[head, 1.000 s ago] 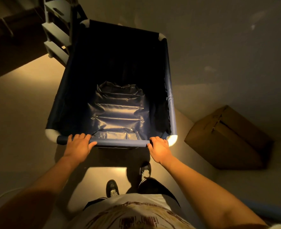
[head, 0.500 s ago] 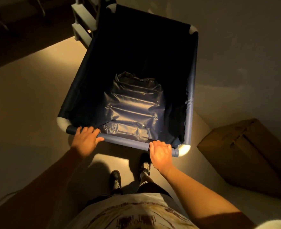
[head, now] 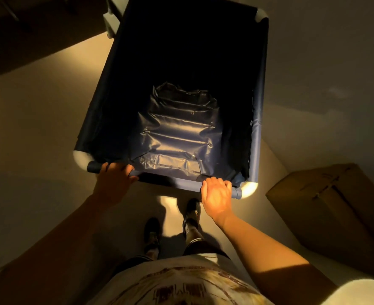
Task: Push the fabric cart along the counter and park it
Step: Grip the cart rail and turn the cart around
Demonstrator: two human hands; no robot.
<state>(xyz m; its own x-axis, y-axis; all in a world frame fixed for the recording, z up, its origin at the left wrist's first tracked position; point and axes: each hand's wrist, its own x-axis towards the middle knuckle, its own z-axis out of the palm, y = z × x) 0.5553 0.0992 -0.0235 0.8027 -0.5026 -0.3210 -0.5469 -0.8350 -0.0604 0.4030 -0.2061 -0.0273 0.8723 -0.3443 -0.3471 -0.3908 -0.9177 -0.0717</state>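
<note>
The fabric cart (head: 181,89) now sits more to the right in the view than a second ago, and it is turned, so its near rail (head: 166,179) slopes down toward the right. Its far edge now runs off the top of the view. The left hand (head: 113,181) is higher than the right hand (head: 218,194); before, they were level. The right hand sits a bit farther in from the white corner (head: 249,189). The cardboard box (head: 331,208) is lower and closer to the right edge. The gray shelves (head: 111,20) at the top left are almost out of sight. Both shoes (head: 170,225) show more clearly now.
</note>
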